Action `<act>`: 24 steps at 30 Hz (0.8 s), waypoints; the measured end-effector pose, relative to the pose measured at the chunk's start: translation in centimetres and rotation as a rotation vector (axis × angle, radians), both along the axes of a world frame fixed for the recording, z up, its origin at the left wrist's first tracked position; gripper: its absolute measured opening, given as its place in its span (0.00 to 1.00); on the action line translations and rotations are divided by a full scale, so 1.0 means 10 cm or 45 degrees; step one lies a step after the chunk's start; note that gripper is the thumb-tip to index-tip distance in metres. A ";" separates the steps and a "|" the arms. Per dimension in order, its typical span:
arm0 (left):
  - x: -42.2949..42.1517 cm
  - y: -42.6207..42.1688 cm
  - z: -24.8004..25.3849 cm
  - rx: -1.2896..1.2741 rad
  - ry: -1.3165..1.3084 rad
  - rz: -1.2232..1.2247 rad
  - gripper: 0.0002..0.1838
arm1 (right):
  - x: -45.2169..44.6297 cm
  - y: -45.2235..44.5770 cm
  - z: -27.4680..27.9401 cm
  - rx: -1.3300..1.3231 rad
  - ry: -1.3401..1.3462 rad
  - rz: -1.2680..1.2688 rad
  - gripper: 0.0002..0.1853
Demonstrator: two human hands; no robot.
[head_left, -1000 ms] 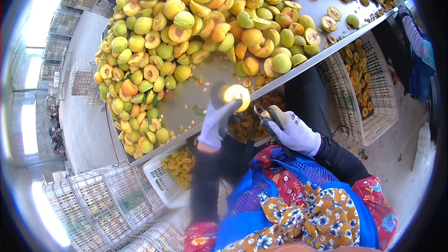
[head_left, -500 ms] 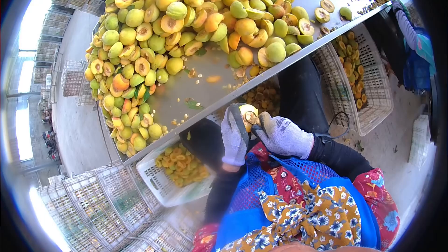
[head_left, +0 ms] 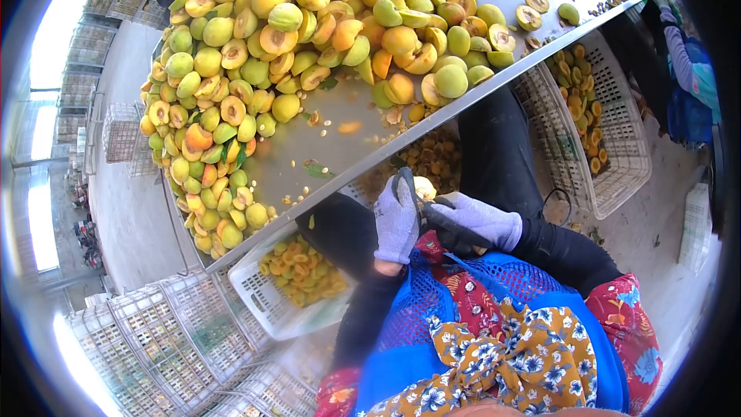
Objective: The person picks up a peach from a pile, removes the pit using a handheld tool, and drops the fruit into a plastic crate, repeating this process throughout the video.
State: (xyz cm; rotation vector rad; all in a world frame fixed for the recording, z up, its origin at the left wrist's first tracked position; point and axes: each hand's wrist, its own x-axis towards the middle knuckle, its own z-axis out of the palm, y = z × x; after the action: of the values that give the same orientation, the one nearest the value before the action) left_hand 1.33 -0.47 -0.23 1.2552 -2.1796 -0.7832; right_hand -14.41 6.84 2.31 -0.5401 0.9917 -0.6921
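Observation:
My left hand [head_left: 397,220], in a grey-white glove with dark fingertips, is closed around a pale yellow peach half [head_left: 424,188]. My right hand [head_left: 472,221], gloved alike, is right beside it with curled fingers touching the fruit's near side. Whatever the right fingers grip is hidden behind the glove. Both hands are in front of my lap, below the metal table [head_left: 309,147]. On that table lies a large heap of whole-looking and halved yellow-green peaches [head_left: 255,69], with small pale seeds and leaves scattered near its edge.
A white crate [head_left: 255,293] of peach pieces stands under the table at left, another crate [head_left: 617,139] at right. More peach pieces [head_left: 436,162] lie below the table edge. Stacked crates [head_left: 154,332] fill the lower left. A co-worker [head_left: 691,85] is at the far right.
My right hand has turned over and lowered its fingers, so dark fingertips now show. The left hand has rotated slightly, and less of the peach half is visible.

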 end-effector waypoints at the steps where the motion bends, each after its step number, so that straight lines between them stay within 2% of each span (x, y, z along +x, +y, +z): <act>1: -0.02 0.00 0.00 0.008 0.044 0.003 0.19 | -0.05 -0.04 0.07 0.276 -0.235 -0.048 0.22; 3: -0.04 -0.01 0.11 0.206 0.269 -0.007 0.19 | -0.08 -0.03 0.23 0.319 -0.415 -0.166 0.19; 6: -0.08 0.02 0.17 0.246 0.241 0.112 0.18 | -0.12 -0.01 0.22 0.308 -0.520 -0.102 0.22; 9: 0.00 0.00 0.01 0.045 -0.296 -0.073 0.14 | -0.03 0.04 0.01 0.198 -0.349 -0.092 0.22; 10: -0.01 0.01 -0.02 -0.027 -0.224 -0.093 0.13 | 0.00 0.04 -0.04 0.237 -0.382 -0.134 0.21; 13: -0.08 0.08 0.10 0.259 -0.018 0.026 0.14 | -0.11 0.03 0.01 0.602 -0.871 -0.100 0.22; 14: -0.07 0.07 0.08 0.257 0.097 -0.010 0.15 | -0.11 0.06 -0.20 0.695 -1.284 -0.059 0.22; 18: -0.05 0.01 -0.03 0.269 0.444 -0.162 0.18 | -0.08 0.06 -0.17 0.733 -1.349 -0.161 0.23; 20: -0.03 0.00 -0.02 0.782 0.708 -0.125 0.21 | -0.06 0.06 -0.21 0.801 -1.617 -0.120 0.22; 21: -0.03 -0.01 -0.02 0.703 0.672 -0.178 0.22 | -0.06 0.06 -0.22 0.835 -1.752 -0.103 0.22; 23: -0.02 -0.03 -0.01 0.541 0.608 -0.277 0.23 | -0.07 0.08 -0.26 0.848 -1.814 -0.087 0.21; 24: -0.03 -0.02 0.01 0.574 0.629 -0.243 0.24 | -0.07 0.08 -0.27 0.853 -1.844 -0.078 0.21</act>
State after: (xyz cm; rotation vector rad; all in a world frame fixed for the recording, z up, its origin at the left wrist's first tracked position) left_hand 1.04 -0.67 -0.09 0.9139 -1.7821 -1.5461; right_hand -15.14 7.62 -0.38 0.5831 -0.1803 -0.5567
